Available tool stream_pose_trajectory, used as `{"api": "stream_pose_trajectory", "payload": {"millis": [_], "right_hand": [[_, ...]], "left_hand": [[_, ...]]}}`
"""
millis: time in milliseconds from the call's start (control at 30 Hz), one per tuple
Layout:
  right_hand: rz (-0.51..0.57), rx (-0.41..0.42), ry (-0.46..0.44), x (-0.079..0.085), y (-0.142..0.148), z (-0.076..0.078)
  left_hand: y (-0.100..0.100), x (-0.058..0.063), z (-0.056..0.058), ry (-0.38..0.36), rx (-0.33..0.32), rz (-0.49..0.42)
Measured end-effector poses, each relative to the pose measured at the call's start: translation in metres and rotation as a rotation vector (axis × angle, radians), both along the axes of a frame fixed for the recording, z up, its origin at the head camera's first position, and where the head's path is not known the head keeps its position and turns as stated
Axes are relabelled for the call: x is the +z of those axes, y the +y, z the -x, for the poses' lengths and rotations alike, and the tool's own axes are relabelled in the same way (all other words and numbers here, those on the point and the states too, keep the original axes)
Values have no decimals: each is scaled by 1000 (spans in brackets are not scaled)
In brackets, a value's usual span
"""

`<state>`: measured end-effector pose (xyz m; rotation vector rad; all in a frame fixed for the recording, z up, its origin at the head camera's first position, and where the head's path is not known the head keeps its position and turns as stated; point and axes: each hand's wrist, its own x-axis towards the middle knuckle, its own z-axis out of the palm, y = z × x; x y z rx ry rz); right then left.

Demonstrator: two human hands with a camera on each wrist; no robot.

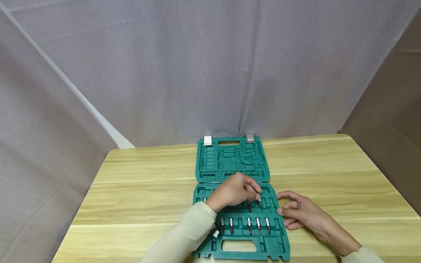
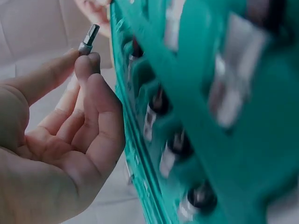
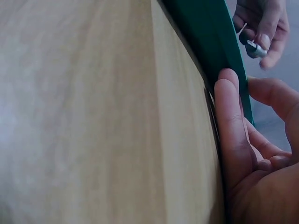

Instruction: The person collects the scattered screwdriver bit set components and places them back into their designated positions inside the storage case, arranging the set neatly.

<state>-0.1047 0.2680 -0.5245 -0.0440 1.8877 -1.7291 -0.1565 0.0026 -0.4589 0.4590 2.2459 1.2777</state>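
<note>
My left hand [image 1: 235, 190] is over the upper right part of the open green tool case [image 1: 238, 237], pinching a small silver bit socket [image 2: 87, 41] between thumb and fingertips. Its dark hex tip points away from the fingers. In the right wrist view the same hand [image 3: 268, 28] is seen past the case wall. My right hand [image 1: 302, 215] holds the right edge of the case, thumb on the inner side and fingers along the outside. Several bit sockets [image 1: 249, 224] sit in the lower row; the left forearm hides part of the case.
The case lid [image 1: 233, 160] lies folded back, with two latches [image 1: 208, 140] at its far edge. Beneath everything is a wooden table [image 1: 141, 197]. Grey cloth [image 1: 197, 73] hangs behind and at the sides. A small white tag [image 1: 215, 233] shows by the left sleeve.
</note>
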Motion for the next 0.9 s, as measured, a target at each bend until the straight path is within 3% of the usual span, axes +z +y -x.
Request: {"api": "stream_pose_trajectory", "payload": {"millis": [400, 733, 900], "right_hand": [[19, -1, 0, 1, -1, -1], [15, 11, -2, -1, -1, 0], [-3, 9, 7, 0, -1, 0]], "left_hand": [[25, -6, -13, 187, 27, 180], [35, -11, -15, 507, -68, 454], [43, -8, -12, 528, -76, 530]]}}
